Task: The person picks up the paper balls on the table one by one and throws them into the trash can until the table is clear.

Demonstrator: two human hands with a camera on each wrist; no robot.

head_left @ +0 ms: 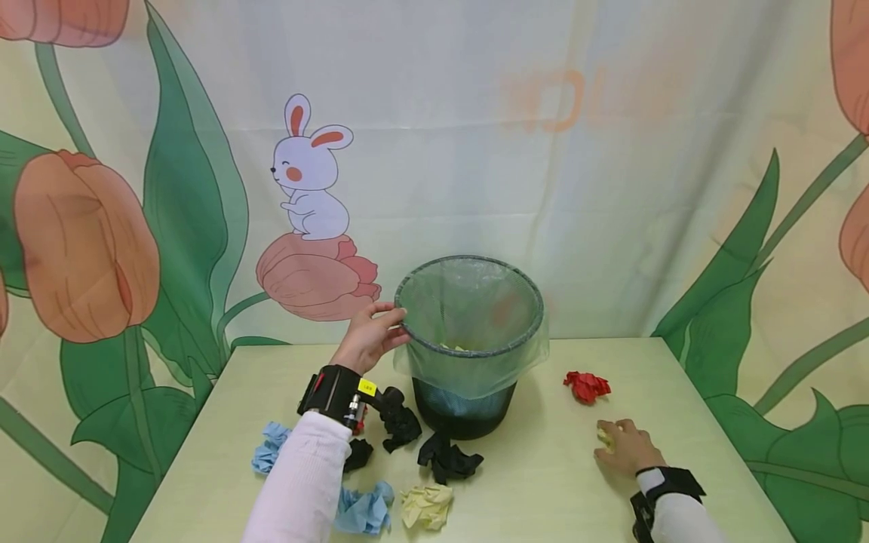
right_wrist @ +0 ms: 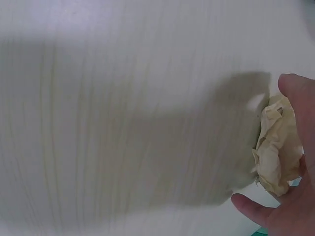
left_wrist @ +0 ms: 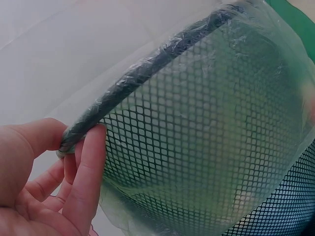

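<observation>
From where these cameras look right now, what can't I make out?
Head view: the inside bottom of the bin, hidden by its lined near side.
Head view: part of a crumpled black paper, behind the left sleeve.
Head view: much of the yellow paper covered by the right fingers.
Right wrist view: part of the right hand, cut off by the right edge.

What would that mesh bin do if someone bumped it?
The mesh bin is probably light, given its thin netted walls. It narrows toward the bottom, so a high push might tip it. Its loose see-through liner would likely flop.
</observation>
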